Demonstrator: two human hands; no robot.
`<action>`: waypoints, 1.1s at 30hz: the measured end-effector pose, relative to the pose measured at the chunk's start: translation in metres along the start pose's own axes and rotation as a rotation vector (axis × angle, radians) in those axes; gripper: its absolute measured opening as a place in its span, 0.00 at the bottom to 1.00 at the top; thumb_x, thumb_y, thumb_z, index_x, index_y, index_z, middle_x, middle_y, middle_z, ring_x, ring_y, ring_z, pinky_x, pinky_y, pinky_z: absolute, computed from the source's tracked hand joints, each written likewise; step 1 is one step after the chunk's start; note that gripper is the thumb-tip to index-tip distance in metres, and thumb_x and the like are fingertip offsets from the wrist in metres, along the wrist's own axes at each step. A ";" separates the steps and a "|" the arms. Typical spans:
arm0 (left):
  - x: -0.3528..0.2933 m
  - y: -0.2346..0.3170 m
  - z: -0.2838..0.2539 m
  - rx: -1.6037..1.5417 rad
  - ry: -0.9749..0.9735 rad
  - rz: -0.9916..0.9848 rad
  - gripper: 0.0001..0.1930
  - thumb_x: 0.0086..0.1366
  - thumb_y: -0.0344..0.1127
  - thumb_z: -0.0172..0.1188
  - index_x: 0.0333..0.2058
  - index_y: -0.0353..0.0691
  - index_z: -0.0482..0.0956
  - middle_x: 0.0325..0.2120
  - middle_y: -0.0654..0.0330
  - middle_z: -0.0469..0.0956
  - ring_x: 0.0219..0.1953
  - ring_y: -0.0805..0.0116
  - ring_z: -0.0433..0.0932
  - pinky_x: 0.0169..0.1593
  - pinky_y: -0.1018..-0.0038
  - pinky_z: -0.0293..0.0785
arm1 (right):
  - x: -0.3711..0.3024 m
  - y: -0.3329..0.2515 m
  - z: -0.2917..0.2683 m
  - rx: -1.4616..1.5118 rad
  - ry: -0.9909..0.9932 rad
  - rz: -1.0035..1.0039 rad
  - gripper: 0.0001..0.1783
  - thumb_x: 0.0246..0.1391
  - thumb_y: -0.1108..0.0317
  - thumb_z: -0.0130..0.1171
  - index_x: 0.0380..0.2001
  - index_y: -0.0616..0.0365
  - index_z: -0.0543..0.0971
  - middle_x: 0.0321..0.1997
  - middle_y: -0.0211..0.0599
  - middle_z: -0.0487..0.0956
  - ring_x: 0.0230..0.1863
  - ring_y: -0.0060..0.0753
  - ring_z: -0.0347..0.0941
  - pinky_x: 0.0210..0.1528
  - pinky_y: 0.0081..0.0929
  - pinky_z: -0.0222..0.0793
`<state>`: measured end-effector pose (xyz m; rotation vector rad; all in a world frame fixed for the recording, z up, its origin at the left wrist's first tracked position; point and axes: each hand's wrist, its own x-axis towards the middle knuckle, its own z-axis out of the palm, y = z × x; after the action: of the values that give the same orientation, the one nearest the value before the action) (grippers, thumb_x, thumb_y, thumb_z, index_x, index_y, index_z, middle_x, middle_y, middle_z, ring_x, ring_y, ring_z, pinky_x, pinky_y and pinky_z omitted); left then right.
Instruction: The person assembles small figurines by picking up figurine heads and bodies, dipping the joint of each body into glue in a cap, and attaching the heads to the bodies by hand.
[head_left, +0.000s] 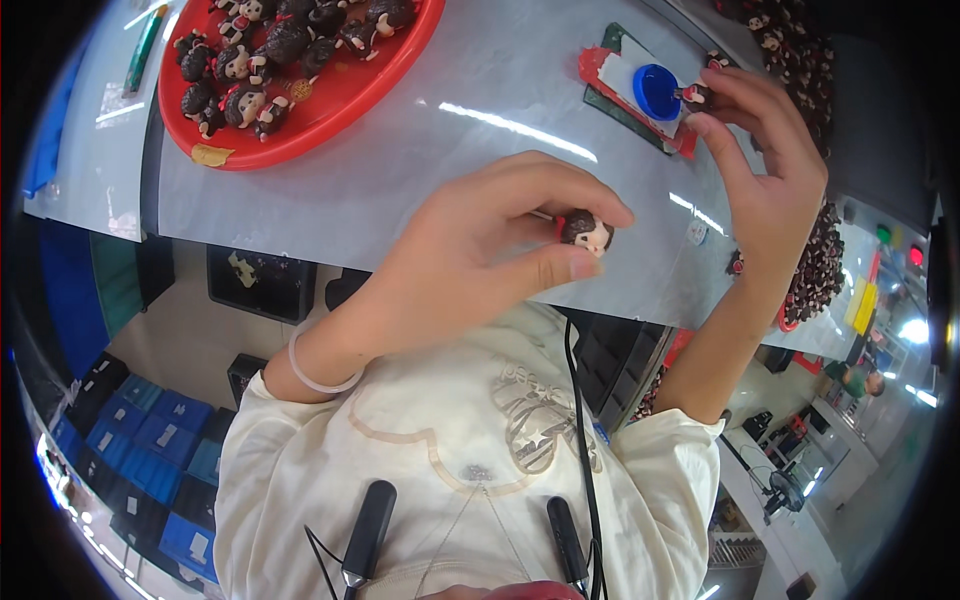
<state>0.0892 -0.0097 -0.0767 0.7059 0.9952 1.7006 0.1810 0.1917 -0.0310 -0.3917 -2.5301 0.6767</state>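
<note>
Between the thumb and fingers of my left hand [470, 235] is a small doll figurine [588, 234]. Its pale face and brown hair show, with a bit of red beside the hair; the rest is hidden by my fingers. Farther right, my right hand [768, 150] pinches a second small doll figurine [696, 97], dark with red and pale parts. That one is right at the edge of a round blue cap [654, 92]; whether it touches is unclear. Under the cap lies a white pad [612, 72] on red and dark green pieces.
A round red tray [300, 150] full of brown-haired figurines stands at the far left. More figurines [818, 255] are heaped along the right side of the grey table [400, 170]. A green pen-like stick [146, 50] lies at the left. Blue bins [165, 440] are stacked below.
</note>
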 end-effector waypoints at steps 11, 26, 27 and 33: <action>0.011 -0.004 0.011 -0.138 0.097 0.022 0.18 0.56 0.27 0.59 0.44 0.30 0.68 0.42 0.50 0.72 0.42 0.65 0.74 0.47 0.72 0.72 | -0.011 0.011 -0.002 0.378 0.063 0.106 0.15 0.40 0.81 0.61 0.36 0.67 0.76 0.37 0.37 0.77 0.37 0.26 0.75 0.38 0.18 0.70; 0.014 -0.007 0.009 -0.067 0.122 0.028 0.19 0.59 0.35 0.57 0.46 0.30 0.68 0.41 0.50 0.74 0.40 0.67 0.75 0.43 0.75 0.73 | -0.043 0.000 -0.003 0.869 -0.029 0.225 0.24 0.45 0.65 0.62 0.42 0.70 0.71 0.43 0.51 0.72 0.38 0.34 0.72 0.37 0.23 0.69; 0.014 -0.007 0.009 -0.060 0.115 0.031 0.19 0.59 0.35 0.57 0.46 0.30 0.68 0.41 0.50 0.74 0.40 0.67 0.75 0.42 0.75 0.73 | -0.043 -0.008 -0.001 0.867 0.003 0.244 0.24 0.43 0.63 0.63 0.40 0.69 0.72 0.42 0.52 0.72 0.38 0.34 0.72 0.36 0.23 0.71; 0.014 -0.009 0.009 -0.037 0.096 0.045 0.20 0.60 0.37 0.56 0.46 0.29 0.69 0.40 0.50 0.74 0.40 0.67 0.75 0.41 0.75 0.72 | -0.054 -0.023 0.001 0.735 0.022 0.169 0.23 0.39 0.69 0.65 0.38 0.73 0.72 0.42 0.55 0.71 0.42 0.41 0.72 0.39 0.27 0.73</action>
<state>0.0958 0.0075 -0.0802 0.6316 1.0177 1.8024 0.2224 0.1511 -0.0402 -0.3367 -2.0453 1.5683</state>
